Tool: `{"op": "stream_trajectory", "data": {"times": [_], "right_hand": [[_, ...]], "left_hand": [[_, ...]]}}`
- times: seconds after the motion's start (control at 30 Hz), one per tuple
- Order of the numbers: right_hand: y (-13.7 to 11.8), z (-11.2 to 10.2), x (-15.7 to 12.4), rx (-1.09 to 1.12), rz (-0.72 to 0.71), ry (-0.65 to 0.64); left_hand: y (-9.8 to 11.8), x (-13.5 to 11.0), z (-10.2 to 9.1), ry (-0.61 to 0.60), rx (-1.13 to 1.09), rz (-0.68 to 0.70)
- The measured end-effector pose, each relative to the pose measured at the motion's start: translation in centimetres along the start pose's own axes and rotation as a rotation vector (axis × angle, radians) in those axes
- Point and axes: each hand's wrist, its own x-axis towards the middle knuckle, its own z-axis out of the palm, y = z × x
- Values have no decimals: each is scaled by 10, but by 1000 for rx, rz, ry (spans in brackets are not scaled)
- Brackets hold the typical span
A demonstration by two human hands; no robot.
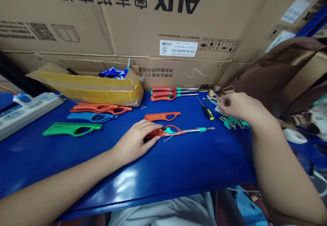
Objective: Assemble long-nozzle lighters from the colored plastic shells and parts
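Observation:
My left hand [139, 138] rests on the blue table, closed round the handle of an opened orange-red gas lighter [170, 130]. A green inner part, a thin white wire and a metal tube with a green collar show on it. Just behind lies a loose orange lighter shell half [162, 116]. Over to the right, my right hand [233, 104] has its fingers pinched at a heap of small metal and white parts [218, 109]; what they hold is hidden. Green trigger pieces [231, 122] lie below that hand, and a black-and-yellow screwdriver [207, 113] is to its left.
Several assembled red lighters [165, 93] lie at the back. On the left are orange shells [99, 108], a blue shell [90, 117], a green shell [68, 129], a taped cardboard box [102, 94] and a power strip [28, 111]. A brown bag [270, 69] and white tape roll [295, 136] stand right.

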Motion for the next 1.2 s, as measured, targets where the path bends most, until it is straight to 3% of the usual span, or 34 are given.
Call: {"op": "stream_trajectory", "data": {"times": [0.2, 0.4, 0.63, 0.9, 1.0, 1.07, 1.13, 1.2], "right_hand": [[9, 0, 9, 70, 98, 2], [23, 16, 28, 47, 118, -52], [20, 31, 39, 6, 155, -97], [17, 29, 36, 30, 132, -55], [9, 25, 30, 152, -39, 80], [-4, 26, 22, 361, -374, 260], [-22, 29, 11, 441, -677, 354], [-43, 36, -4, 447, -843, 416]], "left_hand": [[0, 0, -1, 11, -14, -15], [-2, -1, -4, 1, -6, -15], [-3, -1, -4, 29, 11, -10], [0, -2, -8, 40, 112, -101], [-2, -3, -6, 2, 62, -77], [-3, -4, -3, -19, -3, -54], [-3, -4, -1, -29, -51, -41], [-2, -3, 0, -20, -69, -41]]}}
